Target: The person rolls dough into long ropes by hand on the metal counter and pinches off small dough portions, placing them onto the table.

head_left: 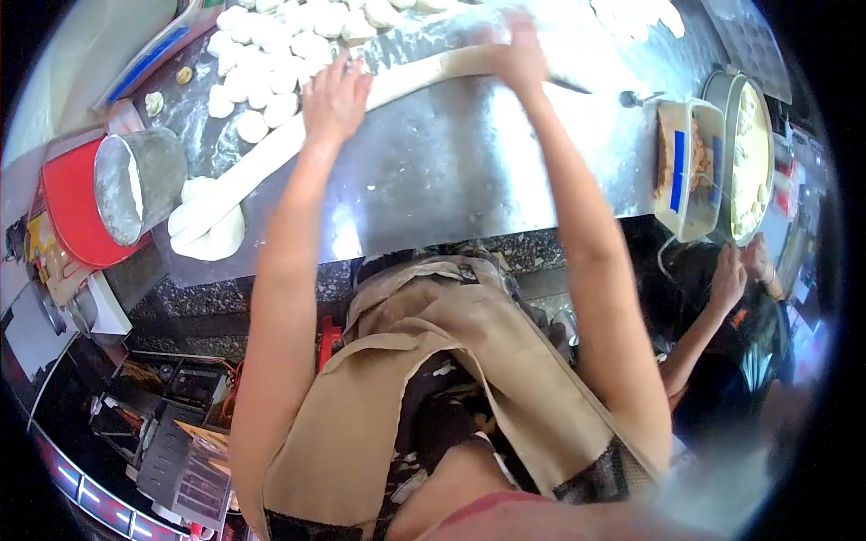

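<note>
A long rope of dough [406, 78] runs across the metal table, its near end curling into a thick folded lump [207, 233] at the table's front left edge. My left hand [336, 101] lies on the rope with its fingers stretched out. Farther right, my right hand [519, 59] rests on the same rope; it is blurred by motion, but its fingers look extended. Many small dough pieces [262, 77] lie floured beyond my left hand.
A floury metal pot [144, 180] stands beside a red container [72, 203] on the left. To the right are a plastic tub of filling [693, 171] and a round tray [753, 162] of pale dumplings. Another person's hands [735, 270] work near that tray. More dough [640, 13] lies at the back right.
</note>
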Tool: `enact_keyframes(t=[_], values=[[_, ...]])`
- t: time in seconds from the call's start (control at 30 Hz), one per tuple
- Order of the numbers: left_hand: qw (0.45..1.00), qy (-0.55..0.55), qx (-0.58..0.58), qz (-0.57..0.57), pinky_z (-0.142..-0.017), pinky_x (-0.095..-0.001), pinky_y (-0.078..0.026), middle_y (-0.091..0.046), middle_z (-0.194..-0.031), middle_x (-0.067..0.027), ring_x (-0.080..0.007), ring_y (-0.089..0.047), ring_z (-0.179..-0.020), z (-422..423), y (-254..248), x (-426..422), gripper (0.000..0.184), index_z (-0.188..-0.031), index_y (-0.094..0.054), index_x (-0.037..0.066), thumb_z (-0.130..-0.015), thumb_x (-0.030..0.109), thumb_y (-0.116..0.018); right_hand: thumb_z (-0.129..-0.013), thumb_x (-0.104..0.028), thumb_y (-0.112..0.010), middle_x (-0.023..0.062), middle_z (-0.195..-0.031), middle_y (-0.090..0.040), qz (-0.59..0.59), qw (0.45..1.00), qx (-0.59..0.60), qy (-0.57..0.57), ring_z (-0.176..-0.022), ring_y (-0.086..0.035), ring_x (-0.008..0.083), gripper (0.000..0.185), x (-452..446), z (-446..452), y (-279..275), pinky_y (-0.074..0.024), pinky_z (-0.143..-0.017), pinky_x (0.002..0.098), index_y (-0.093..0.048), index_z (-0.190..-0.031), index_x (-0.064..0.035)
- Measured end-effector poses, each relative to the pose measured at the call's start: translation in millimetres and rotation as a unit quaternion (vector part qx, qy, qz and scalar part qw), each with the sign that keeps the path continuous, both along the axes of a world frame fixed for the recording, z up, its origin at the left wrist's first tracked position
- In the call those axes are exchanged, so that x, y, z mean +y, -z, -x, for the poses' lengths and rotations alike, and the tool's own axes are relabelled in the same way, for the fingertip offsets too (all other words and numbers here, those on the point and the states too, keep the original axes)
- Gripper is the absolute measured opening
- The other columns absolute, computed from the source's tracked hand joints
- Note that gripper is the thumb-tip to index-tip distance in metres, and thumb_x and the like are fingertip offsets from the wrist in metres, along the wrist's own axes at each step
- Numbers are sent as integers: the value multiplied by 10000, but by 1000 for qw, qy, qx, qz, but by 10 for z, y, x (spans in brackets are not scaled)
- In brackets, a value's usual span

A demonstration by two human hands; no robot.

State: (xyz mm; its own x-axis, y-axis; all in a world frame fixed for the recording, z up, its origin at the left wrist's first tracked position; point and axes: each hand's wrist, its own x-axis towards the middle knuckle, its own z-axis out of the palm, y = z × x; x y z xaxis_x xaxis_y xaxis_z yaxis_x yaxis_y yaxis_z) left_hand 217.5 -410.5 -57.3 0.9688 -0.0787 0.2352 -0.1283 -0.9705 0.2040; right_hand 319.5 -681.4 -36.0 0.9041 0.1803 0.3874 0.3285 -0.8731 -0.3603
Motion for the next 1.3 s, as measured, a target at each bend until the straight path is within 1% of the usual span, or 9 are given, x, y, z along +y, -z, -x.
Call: enact_keyframes(t=[0.07,0.13,0.33,0.53,0.6,0.83,1.07,1.2,1.3], values=[[998,9,-56,10,-875,-447,-436,-606,-1199,-127,-300,-576,-1061,187,26,-123,352,-1137,-648,76,-917,322,-526,-866,-371,-575,197,-1021,-608,-77,993,-7,-90,-953,-578,374,350,1035,325,-79,-473,-828,461,-638,-969,-42],[980,-20,148,130,-925,-439,-411,-604,-1204,-142,-303,-552,-1101,447,-257,-249,381,-1176,-618,63,-885,299,-548,-864,-375,-560,175,-1078,-588,-102,980,-2,-173,-1010,-548,371,348,1556,705,-11,-437,-887,478,-628,-992,-58],[971,144,135,135,-1105,-449,-292,-440,-1423,-161,-303,-421,-1309,1506,-325,-132,574,-1361,-466,45,-867,308,-596,-893,-500,-480,198,-1448,-394,108,965,233,-52,-1370,-322,368,624,666,2342,-45,-192,-1122,561,-455,-1380,-111],[993,40,47,97,-1070,-476,-319,-463,-1396,-164,-325,-451,-1269,376,-101,353,510,-1319,-490,40,-924,361,-525,-891,-437,-476,258,-1338,-467,90,965,220,113,-1230,-447,409,585,581,883,82,-355,-1020,527,-486,-1316,-35],[995,48,34,83,-1063,-481,-322,-457,-1394,-179,-341,-454,-1258,496,-77,368,502,-1310,-494,36,-919,348,-532,-888,-419,-493,256,-1309,-492,127,987,53,79,-1201,-470,406,554,426,697,277,-391,-996,484,-508,-1297,-46],[964,148,219,-3,-1096,-481,-279,-336,-1501,-124,-297,-342,-1356,2267,-180,842,736,-1407,-388,55,-815,400,-653,-951,-466,-309,107,-1441,-442,175,978,88,66,-1380,-344,278,564,-730,2608,337,-55,-1158,517,-486,-1378,-143],[991,81,109,10,-956,-432,-392,-473,-1373,-81,-296,-482,-1181,591,-272,614,572,-1350,-465,116,-889,439,-559,-953,-384,-378,121,-1369,-512,205,977,52,33,-1332,-394,304,478,-1042,1049,238,-222,-1128,480,-539,-1303,-100],[974,135,172,60,-959,-432,-395,-500,-1306,-118,-312,-495,-1147,361,-373,687,666,-1264,-527,86,-765,494,-697,-923,-252,-538,248,-1214,-567,-35,979,-23,200,-1153,-515,397,385,-513,968,260,-399,-987,432,-566,-1207,6],[982,66,166,53,-835,-420,-474,-627,-1054,-116,-346,-598,-950,610,-267,850,637,-1179,-603,77,-720,497,-743,-944,-291,-527,185,-1033,-667,-401,826,321,231,-885,-647,246,319,620,1790,-78,-487,-814,374,-641,-1043,-10]])
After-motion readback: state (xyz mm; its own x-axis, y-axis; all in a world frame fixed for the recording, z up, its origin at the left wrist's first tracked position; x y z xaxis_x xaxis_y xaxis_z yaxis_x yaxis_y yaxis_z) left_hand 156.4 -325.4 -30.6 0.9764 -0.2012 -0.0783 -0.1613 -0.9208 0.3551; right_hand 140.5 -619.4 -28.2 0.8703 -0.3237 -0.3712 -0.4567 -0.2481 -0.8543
